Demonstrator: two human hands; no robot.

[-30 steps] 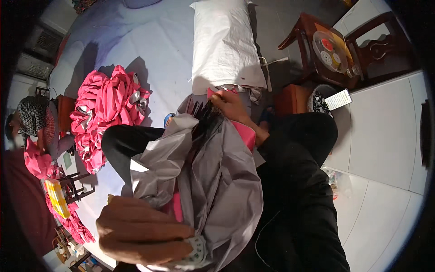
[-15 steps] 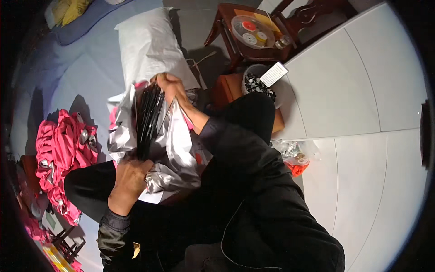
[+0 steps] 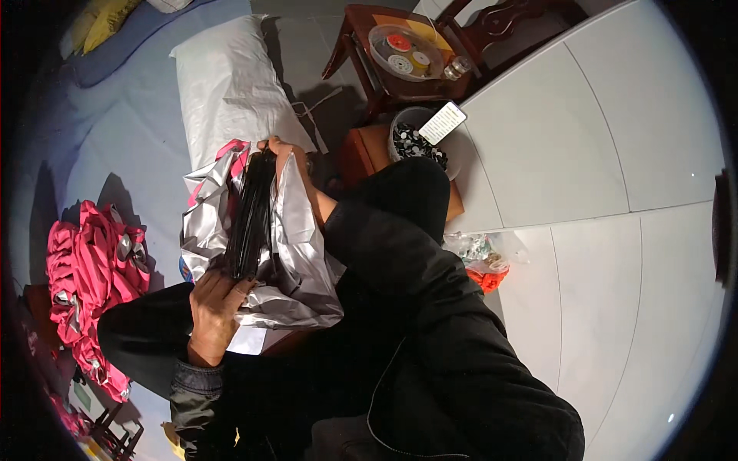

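**Black bundle held lengthwise in a silver opening on the lap**

At the far left, the pink fabric pile sits on the bluish floor covering, its near edge close to the person's left knee. A strip of that covering runs between the pile and the work, giving the left side some room.

Next comes the left hand, its grip clenched over the near end of the black bundle; the fingertips are partly hidden. The bundle, made of long thin pieces, lies between the knees, running near to far inside the parted silver fabric, which shows a pink edge at the far left. Straight beyond, the white sack lies just past the fabric's far edge, so room is tight there. The right hand grasps the bundle's far end, partly covered by the fabric.

Farther right, the right knee stands close to a tub of small black and white pieces, with a phone across its rim. Beyond, a wooden chair bears a round tray of spools. A clear bag lies nearer, and white tiling spreads widely rightward.
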